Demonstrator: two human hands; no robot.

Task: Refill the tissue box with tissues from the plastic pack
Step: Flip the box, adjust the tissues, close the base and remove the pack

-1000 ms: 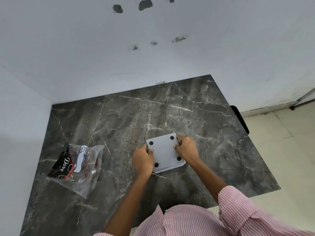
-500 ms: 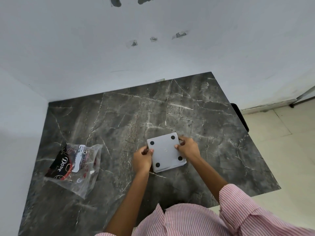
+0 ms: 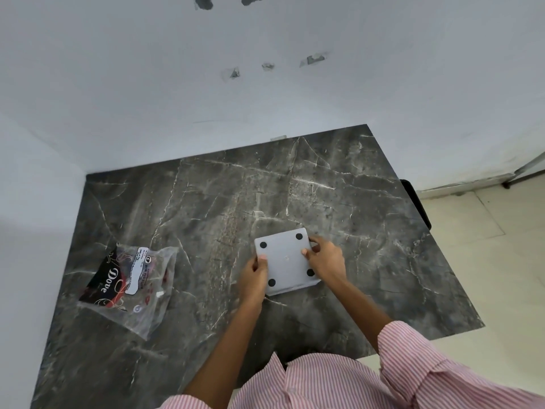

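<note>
A square grey tissue box (image 3: 285, 260) lies upside down on the dark marble table (image 3: 354, 202), its flat base with black rubber feet facing up. My left hand (image 3: 253, 276) grips its left edge, thumb on the base. Along the box's right edge my right hand (image 3: 326, 259) holds on, thumb pressed onto the base. A clear plastic pack (image 3: 129, 283) with a black and red label lies flat on the table's left side, well apart from both hands; it looks flat, and I cannot make out tissues inside it.
White walls close in the table at the back and left. The table's right edge drops to a pale tiled floor (image 3: 486, 261). A dark object (image 3: 415, 202) pokes out beyond that right edge.
Both hands shifted their grip slightly on the box, thumbs now resting on the base. The box stays in about the same place.
</note>
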